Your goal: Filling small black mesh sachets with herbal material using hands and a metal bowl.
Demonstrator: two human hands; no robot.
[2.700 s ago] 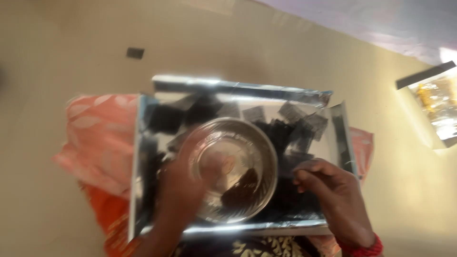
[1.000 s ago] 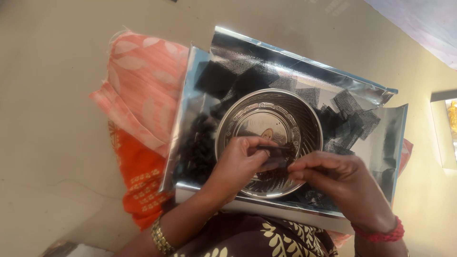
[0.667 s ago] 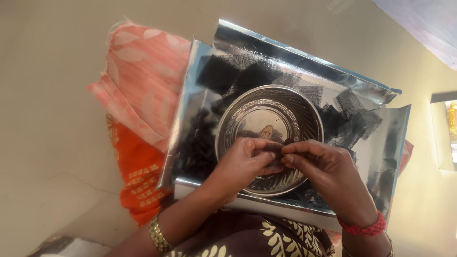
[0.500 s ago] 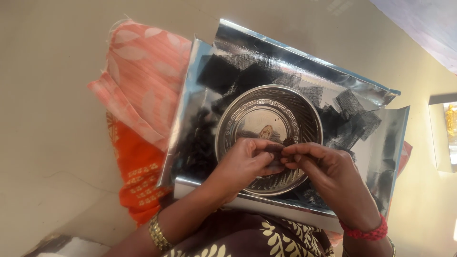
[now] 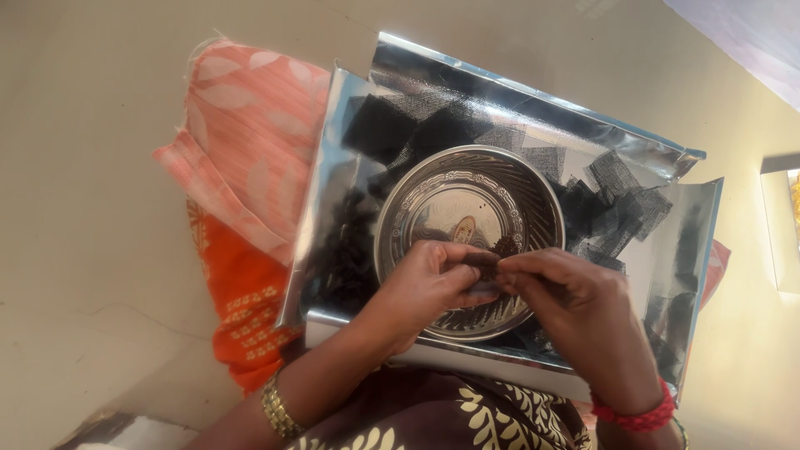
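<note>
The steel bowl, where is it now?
In the head view, the steel bowl sits centrally on the shiny silver tray, among black mesh pieces, under both hands.

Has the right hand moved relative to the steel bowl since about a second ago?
Yes. The right hand has shifted left across the steel bowl rim to meet the left hand over a small dark piece.

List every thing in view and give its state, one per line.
Left hand: pinching a small dark piece over the bowl.
Right hand: pinching the same piece.
Dark piece: held between both hands.
Steel bowl: upright, nearly empty.
Silver tray: open, flat.
Black mesh squares: loose, scattered.
Orange cloth: crumpled under the tray.
</note>
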